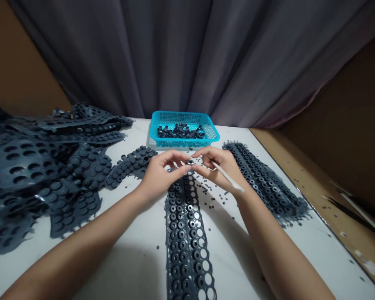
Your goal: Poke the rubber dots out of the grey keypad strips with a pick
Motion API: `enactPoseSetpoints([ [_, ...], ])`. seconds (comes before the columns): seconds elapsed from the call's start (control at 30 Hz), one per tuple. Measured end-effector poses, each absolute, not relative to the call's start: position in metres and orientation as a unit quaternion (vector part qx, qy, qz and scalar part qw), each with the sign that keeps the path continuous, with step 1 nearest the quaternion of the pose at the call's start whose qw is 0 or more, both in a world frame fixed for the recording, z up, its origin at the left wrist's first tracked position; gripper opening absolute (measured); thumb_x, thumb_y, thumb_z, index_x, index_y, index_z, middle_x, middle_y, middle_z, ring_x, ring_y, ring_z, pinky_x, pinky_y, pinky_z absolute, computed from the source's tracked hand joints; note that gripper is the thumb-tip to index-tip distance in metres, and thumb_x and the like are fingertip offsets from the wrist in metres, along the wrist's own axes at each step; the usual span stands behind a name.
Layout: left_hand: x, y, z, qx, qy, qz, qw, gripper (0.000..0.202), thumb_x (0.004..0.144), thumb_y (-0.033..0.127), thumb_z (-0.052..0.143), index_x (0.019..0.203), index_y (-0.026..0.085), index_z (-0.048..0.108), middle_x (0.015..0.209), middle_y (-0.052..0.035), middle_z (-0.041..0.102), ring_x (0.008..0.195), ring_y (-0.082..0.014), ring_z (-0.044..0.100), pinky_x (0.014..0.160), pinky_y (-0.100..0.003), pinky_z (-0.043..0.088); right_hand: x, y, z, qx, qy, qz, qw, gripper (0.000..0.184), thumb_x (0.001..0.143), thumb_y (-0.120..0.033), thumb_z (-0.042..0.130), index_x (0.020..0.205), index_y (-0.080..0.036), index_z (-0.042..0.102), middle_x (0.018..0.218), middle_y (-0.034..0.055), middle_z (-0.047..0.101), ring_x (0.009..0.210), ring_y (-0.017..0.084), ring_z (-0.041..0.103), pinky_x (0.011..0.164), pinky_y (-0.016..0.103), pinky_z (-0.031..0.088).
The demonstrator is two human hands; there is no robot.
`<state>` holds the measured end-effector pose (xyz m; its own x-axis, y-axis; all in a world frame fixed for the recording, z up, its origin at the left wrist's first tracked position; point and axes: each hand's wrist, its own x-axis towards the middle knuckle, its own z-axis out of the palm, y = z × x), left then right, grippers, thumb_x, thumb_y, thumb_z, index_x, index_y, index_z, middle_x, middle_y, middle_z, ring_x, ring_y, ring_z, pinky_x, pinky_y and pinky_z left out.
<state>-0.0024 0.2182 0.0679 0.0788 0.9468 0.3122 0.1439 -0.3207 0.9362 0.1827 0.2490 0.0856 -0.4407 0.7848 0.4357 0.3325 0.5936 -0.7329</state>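
Observation:
My left hand (162, 173) and my right hand (217, 164) meet above the far end of a long dark rubber strip (186, 233) full of small ring-shaped parts. Both hands pinch one small black ring (190, 162) between their fingertips. A thin white stick (228, 178) also lies in my right hand, slanting down to the right past the wrist. The strip lies lengthwise on the white table (137, 258) between my forearms. Several of its holes near the front are empty.
A blue plastic basket (184, 130) holding loose black rings stands at the table's far edge before a grey curtain. Piles of dark punched rubber sheets (50, 166) lie at left, another strip pile (265, 183) at right. Small black specks dot the table. Brown floor lies right.

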Motion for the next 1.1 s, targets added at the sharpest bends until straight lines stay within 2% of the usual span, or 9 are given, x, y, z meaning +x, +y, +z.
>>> enactPoseSetpoints([
  [0.27,-0.005,0.218,0.07,0.654,0.411,0.518,0.367,0.017,0.075,0.024,0.07,0.091,0.021,0.067,0.092,-0.0027,0.068,0.078,-0.0143,0.059,0.071,-0.03,0.047,0.182,0.246,0.088,-0.348,-0.797,0.278,0.407,0.01,0.077,-0.03,0.068,0.078,-0.02,0.066,0.052,-0.0079,0.036,0.047,0.008,0.032,0.049,0.024,0.028],
  [0.4,0.0,0.222,0.064,0.553,0.344,0.516,0.556,0.037,0.077,0.031,0.067,0.11,0.021,0.055,0.116,-0.0077,0.061,0.1,-0.0195,0.06,0.082,-0.033,0.052,0.18,0.247,0.088,-0.34,-0.815,0.254,0.394,0.011,0.078,-0.03,0.065,0.079,-0.019,0.067,0.053,-0.008,0.035,0.048,0.008,0.033,0.051,0.024,0.029],
  [0.47,0.003,0.226,0.06,0.451,0.351,0.497,0.653,0.027,0.086,0.034,0.053,0.109,0.019,0.053,0.11,-0.0099,0.061,0.096,-0.0187,0.061,0.083,-0.036,0.053,0.179,0.248,0.087,-0.348,-0.831,0.244,0.359,0.014,0.079,-0.032,0.065,0.08,-0.018,0.067,0.053,-0.0077,0.035,0.049,0.008,0.034,0.052,0.024,0.029],
  [0.57,0.002,0.234,0.051,0.385,0.418,0.466,0.679,0.013,0.087,0.023,0.046,0.093,0.017,0.056,0.084,-0.0079,0.061,0.074,-0.0144,0.06,0.073,-0.032,0.053,0.178,0.25,0.084,-0.374,-0.833,0.258,0.314,0.019,0.082,-0.036,0.062,0.086,-0.018,0.067,0.054,-0.007,0.038,0.051,0.01,0.037,0.053,0.023,0.03],
  [0.73,-0.008,0.245,0.036,0.417,0.468,0.456,0.632,0.009,0.082,0.017,0.047,0.083,0.017,0.056,0.068,-0.0014,0.05,0.054,-0.0093,0.045,0.054,-0.025,0.043,0.181,0.259,0.074,-0.427,-0.777,0.251,0.388,0.04,0.095,-0.046,0.038,0.087,-0.017,0.065,0.076,0.0035,0.06,0.075,0.017,0.056,0.072,0.029,0.041],
  [0.8,-0.012,0.246,0.033,0.442,0.48,0.459,0.603,0.01,0.082,0.021,0.051,0.085,0.017,0.059,0.071,-0.001,0.052,0.057,-0.0099,0.045,0.056,-0.025,0.042,0.184,0.261,0.067,-0.471,-0.743,0.244,0.408,0.052,0.096,-0.053,0.029,0.085,-0.018,0.065,0.078,0.0051,0.061,0.08,0.019,0.058,0.075,0.03,0.042],
  [0.87,-0.014,0.246,0.031,0.554,0.486,0.431,0.521,0.01,0.078,0.022,0.059,0.086,0.018,0.063,0.078,-0.0013,0.056,0.068,-0.0126,0.05,0.067,-0.028,0.044,0.187,0.26,0.058,-0.527,-0.697,0.281,0.397,0.06,0.094,-0.06,0.024,0.077,-0.018,0.064,0.064,0.0034,0.059,0.066,0.018,0.058,0.068,0.03,0.044],
  [1.0,-0.013,0.25,0.027,0.82,0.436,0.263,0.262,0.017,0.078,0.018,0.059,0.094,0.019,0.067,0.094,-0.0046,0.062,0.095,-0.0213,0.055,0.088,-0.036,0.042,0.19,0.252,0.033,-0.574,-0.604,0.379,0.402,0.055,0.089,-0.064,0.036,0.068,-0.018,0.06,0.05,0.0006,0.057,0.043,0.014,0.052,0.05,0.027,0.042],
  [1.1,-0.01,0.257,0.025,0.864,0.412,0.19,0.216,0.022,0.083,0.022,0.056,0.103,0.02,0.066,0.1,-0.0058,0.061,0.101,-0.0236,0.055,0.089,-0.037,0.043,0.185,0.244,0.017,-0.559,-0.597,0.385,0.428,0.043,0.087,-0.055,0.048,0.065,-0.019,0.057,0.051,-0.0006,0.058,0.044,0.014,0.053,0.049,0.025,0.042],
])
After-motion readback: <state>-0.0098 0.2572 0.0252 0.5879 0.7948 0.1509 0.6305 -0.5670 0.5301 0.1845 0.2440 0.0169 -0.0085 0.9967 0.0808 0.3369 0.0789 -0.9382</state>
